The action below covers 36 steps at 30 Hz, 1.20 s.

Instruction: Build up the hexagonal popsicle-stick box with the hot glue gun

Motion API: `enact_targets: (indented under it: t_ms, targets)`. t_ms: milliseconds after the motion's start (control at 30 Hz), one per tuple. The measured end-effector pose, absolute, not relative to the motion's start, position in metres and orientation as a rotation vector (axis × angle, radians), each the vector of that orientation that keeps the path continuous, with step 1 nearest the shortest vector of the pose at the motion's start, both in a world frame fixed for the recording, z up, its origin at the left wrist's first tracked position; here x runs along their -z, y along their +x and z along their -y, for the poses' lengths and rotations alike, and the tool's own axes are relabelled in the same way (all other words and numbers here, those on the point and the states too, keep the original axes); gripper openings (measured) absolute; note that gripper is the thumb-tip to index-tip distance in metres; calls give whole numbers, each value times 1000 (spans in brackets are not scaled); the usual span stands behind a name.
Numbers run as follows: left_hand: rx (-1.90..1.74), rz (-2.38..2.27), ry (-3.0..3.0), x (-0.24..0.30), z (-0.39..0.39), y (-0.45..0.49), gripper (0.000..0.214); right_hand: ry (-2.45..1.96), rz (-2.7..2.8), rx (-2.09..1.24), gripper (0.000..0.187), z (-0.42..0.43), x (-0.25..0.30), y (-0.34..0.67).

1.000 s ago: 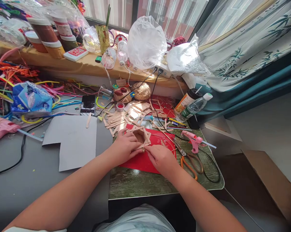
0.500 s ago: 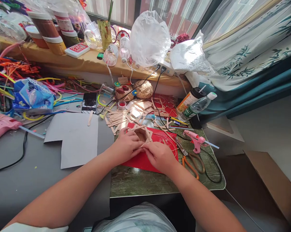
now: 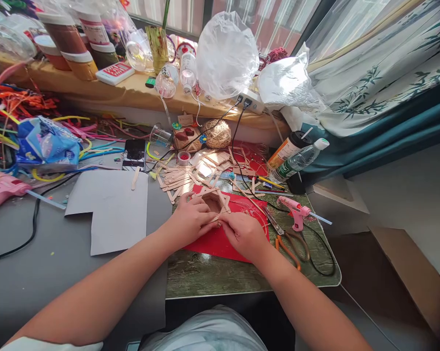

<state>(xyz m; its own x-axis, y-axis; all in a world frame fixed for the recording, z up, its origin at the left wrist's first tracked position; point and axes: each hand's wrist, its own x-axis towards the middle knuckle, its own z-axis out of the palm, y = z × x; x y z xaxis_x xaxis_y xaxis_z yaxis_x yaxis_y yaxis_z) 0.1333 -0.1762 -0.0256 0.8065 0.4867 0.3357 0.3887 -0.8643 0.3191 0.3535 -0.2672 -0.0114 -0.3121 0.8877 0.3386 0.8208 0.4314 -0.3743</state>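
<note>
A hollow, many-sided box of stacked wooden craft sticks [image 3: 225, 204] sits on a red sheet [image 3: 220, 247], its open top facing up. My left hand [image 3: 192, 217] grips its near left side, fingers bent over the rim and thumb low at the front. Across from it, my right hand [image 3: 243, 234] pinches the near edge of the same box. Both sets of fingertips nearly meet there, and they hide part of the front wall. Just behind the box lies a loose pile of craft sticks [image 3: 178, 178].
Orange-handled scissors [image 3: 283, 234] and a pink glue gun [image 3: 298, 212] with a cord lie to the right. A plastic bottle [image 3: 296, 163] and a cup [image 3: 287, 148] stand behind them. Grey card [image 3: 121, 209], a phone [image 3: 134, 153] and another glue gun [image 3: 6, 190] are left.
My right fingertips have shifted very slightly along the box's near edge, and a little more of that edge shows. The left hand keeps its grip.
</note>
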Motion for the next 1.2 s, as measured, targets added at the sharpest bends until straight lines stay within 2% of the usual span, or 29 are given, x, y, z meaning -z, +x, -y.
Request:
enact_targets:
  t_ms: [167, 467, 800, 933, 1200]
  targets:
    - [-636, -692, 2739, 24, 177, 134, 28, -1458, 2211, -155, 19, 269, 10, 353]
    - [-622, -704, 2701, 25, 178, 135, 23, -1517, 2023, -403, 14, 265, 15, 353]
    - [-593, -676, 2693, 22, 180, 135, 18, -1519, 1950, -337, 15, 270, 24, 351]
    - [-583, -687, 2677, 22, 181, 135, 26, -1518, 1923, -309, 17, 271, 26, 349]
    - [-650, -760, 2642, 25, 181, 139, 19, -1511, 1859, -285, 18, 273, 37, 346]
